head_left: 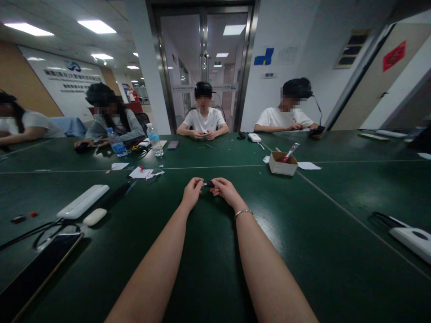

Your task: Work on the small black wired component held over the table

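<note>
A small dark object (pixel 209 184) with a silvery left end is held between my two hands, above the dark green table (pixel 208 233). My left hand (pixel 193 192) pinches the silvery end with its fingertips. On the other side, my right hand (pixel 226 191) has its thumb and fingers closed on the black part; a silver bangle (pixel 243 212) circles that wrist. The fingertips of both hands are close together. What exactly the object is cannot be made out.
At left lie a phone (pixel 42 264), a white power bank (pixel 83 201), a white case (pixel 94 217) and cables. Ahead are bottles (pixel 155 140), paper scraps and a small box (pixel 283 167). A white device (pixel 412 237) lies right. Several people sit across the table.
</note>
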Demonstrator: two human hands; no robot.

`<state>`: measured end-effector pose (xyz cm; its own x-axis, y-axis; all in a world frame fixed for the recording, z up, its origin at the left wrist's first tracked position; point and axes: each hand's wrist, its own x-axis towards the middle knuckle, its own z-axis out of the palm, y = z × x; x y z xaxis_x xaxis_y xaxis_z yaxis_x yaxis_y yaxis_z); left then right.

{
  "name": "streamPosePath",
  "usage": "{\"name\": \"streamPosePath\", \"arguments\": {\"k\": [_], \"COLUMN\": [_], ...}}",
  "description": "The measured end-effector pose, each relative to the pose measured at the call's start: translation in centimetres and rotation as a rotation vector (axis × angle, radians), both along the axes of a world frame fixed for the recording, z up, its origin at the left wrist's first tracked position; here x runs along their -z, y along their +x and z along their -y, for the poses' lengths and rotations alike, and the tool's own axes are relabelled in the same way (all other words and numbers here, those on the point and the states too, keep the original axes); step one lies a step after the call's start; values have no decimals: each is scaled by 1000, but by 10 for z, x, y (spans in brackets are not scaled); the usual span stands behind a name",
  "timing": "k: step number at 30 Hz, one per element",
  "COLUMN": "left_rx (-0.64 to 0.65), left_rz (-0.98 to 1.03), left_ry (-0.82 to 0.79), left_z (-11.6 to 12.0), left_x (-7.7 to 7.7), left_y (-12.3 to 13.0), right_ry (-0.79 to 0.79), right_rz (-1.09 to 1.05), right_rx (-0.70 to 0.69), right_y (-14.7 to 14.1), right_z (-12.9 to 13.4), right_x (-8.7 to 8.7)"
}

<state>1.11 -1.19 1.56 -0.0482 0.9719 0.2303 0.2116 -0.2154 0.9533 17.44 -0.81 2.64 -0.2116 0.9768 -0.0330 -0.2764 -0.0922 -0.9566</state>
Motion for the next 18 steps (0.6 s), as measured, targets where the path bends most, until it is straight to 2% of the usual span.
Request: {"name": "streamPosePath", "arguments": {"k": [18], "left_rx": [-12], "left_rz": [28], "left_ry": [7], "left_z": [2], "left_x": [-4], "left_y": [-1], "right_ry": [5], "right_rz": [19], "right_rx": [6], "right_y": [0], "right_z": [1], "right_x": [-2]}}
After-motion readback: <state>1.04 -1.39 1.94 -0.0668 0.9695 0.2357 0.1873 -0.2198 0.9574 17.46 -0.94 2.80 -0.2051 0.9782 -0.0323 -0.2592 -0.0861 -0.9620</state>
